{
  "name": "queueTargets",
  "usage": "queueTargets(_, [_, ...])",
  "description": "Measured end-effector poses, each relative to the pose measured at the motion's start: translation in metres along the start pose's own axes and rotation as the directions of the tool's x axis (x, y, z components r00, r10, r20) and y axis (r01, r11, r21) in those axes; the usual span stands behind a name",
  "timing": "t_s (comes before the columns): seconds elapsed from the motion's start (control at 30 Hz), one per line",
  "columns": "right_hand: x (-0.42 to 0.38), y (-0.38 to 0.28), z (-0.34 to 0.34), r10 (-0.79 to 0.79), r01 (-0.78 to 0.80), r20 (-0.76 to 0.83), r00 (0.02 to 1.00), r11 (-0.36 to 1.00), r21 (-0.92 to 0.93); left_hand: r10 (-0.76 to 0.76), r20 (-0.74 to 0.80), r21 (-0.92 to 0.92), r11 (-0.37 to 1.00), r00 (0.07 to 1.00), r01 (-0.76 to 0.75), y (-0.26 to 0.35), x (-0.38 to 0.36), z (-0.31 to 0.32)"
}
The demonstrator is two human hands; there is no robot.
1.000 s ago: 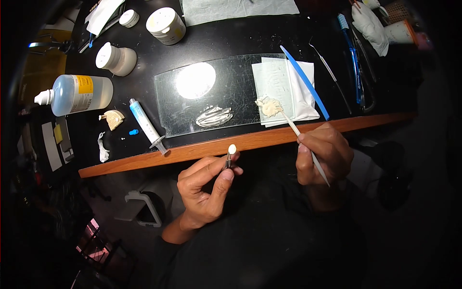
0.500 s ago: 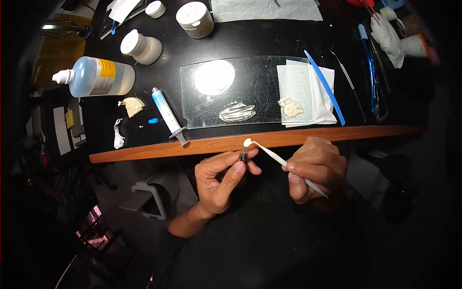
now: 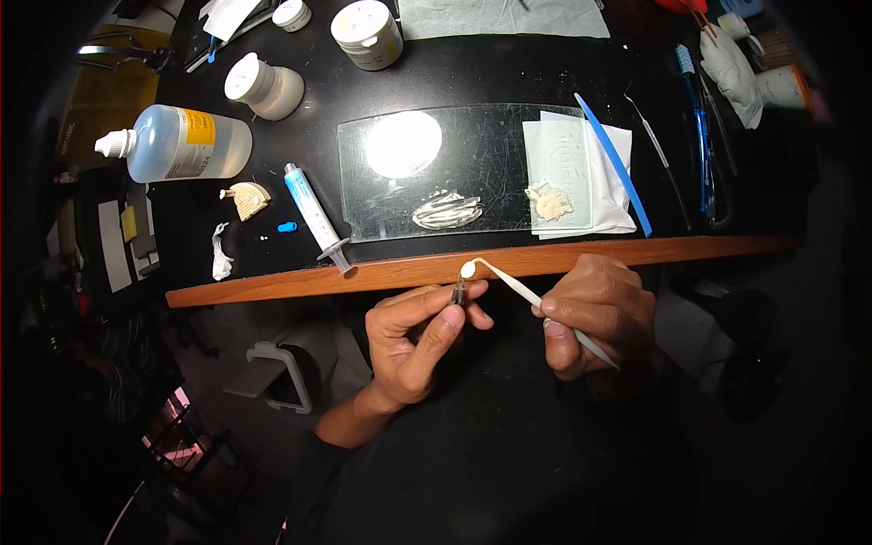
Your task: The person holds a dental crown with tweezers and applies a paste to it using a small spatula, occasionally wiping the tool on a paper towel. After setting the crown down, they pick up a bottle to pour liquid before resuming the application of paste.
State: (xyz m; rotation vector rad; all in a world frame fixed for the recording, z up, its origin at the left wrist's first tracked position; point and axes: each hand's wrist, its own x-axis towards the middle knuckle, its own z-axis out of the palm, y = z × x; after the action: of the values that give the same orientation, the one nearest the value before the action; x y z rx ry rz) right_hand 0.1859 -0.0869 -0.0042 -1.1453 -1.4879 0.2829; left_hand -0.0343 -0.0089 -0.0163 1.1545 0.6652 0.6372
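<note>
My left hand (image 3: 409,341) pinches a small dark, glassy-looking piece (image 3: 459,292) between thumb and fingers. At the top of this piece sits a small rounded white blob (image 3: 468,270). In my right hand (image 3: 599,313) is a slim white dental instrument (image 3: 520,289), gripped like a pen. Its bent tip comes in from the right and meets the white blob. Both hands are in front of the table's wooden edge. Beyond them, a glass slab (image 3: 500,145) carries a smeared silvery-white patch (image 3: 447,212) and, on paper at its right, a cream-coloured paste (image 3: 550,202).
A syringe (image 3: 313,211), blue cap (image 3: 287,227) and large bottle (image 3: 150,145) lie at left. Behind stand white jars (image 3: 366,36). A blue plastic strip (image 3: 613,163), metal probe (image 3: 649,127) and blue toothbrush (image 3: 701,136) lie at right. The wooden edge (image 3: 400,271) runs just beyond my hands.
The instrument's tip has shifted very slightly at the white blob. Both hands keep nearly the same place and grip.
</note>
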Motion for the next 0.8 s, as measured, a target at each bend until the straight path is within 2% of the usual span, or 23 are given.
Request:
queueTargets(0.13, [0.001,-0.002,-0.005,0.034,-0.034,-0.009,0.999,0.998,0.050,0.059,0.045,0.153,0.986,0.997,-0.066,0.012,0.006,-0.001])
queueTargets(0.23, [0.004,-0.007,-0.011,0.096,-0.094,-0.011,0.995,0.989,0.117,0.210,0.068,0.284,0.933,0.975,-0.221,0.008,0.009,0.003])
queueTargets(0.37, [0.003,-0.002,-0.018,0.097,-0.098,0.016,0.995,0.967,0.234,0.235,0.069,0.290,0.925,0.970,-0.244,0.004,0.007,0.003])
queueTargets(0.73, [0.004,0.001,-0.016,0.064,-0.067,0.021,0.998,0.974,0.215,0.185,0.114,0.323,0.922,0.976,-0.213,0.007,0.006,0.000])
queueTargets(0.8, [0.004,0.002,-0.016,0.052,-0.056,0.024,0.998,0.976,0.208,0.222,0.085,0.304,0.923,0.971,-0.237,0.005,0.007,0.002])
